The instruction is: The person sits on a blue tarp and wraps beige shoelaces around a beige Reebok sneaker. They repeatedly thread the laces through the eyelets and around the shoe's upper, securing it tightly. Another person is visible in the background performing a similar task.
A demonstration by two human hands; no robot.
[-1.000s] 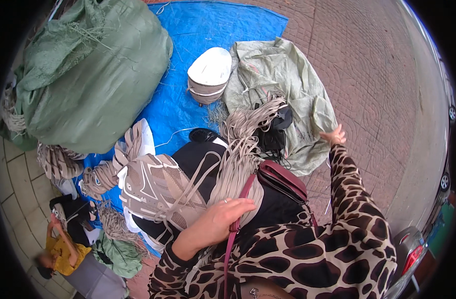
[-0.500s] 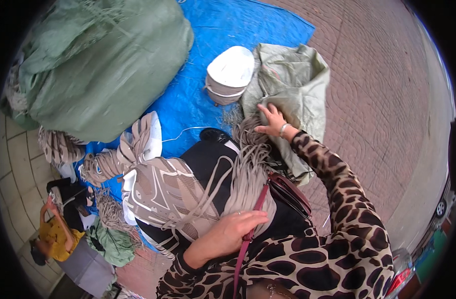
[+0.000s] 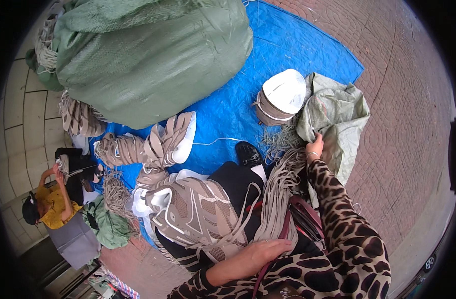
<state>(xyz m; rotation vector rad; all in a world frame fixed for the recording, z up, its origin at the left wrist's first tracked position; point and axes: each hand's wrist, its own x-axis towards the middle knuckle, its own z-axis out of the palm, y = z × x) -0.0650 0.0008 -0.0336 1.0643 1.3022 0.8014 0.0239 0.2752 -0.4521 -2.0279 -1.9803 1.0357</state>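
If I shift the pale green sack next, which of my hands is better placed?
Likely your right hand: it is at the near edge of the pale green sack, while your left hand lies farther back, by the beige laces.

We were outdoors at a roadside (image 3: 427, 219), patterned red paving (image 3: 397, 119) at right, blue tarpaulin (image 3: 293, 42) upper centre, car wheel (image 3: 429, 263) lower right.

Far left of the left fingers (image 3: 279, 245) sits 1 person (image 3: 53, 207) in yellow; beyond the right fingers (image 3: 317, 137) spreads blue tarp (image 3: 298, 42), 1 green bundle (image 3: 155, 70) leftward, red paving (image 3: 392, 124) rightward.
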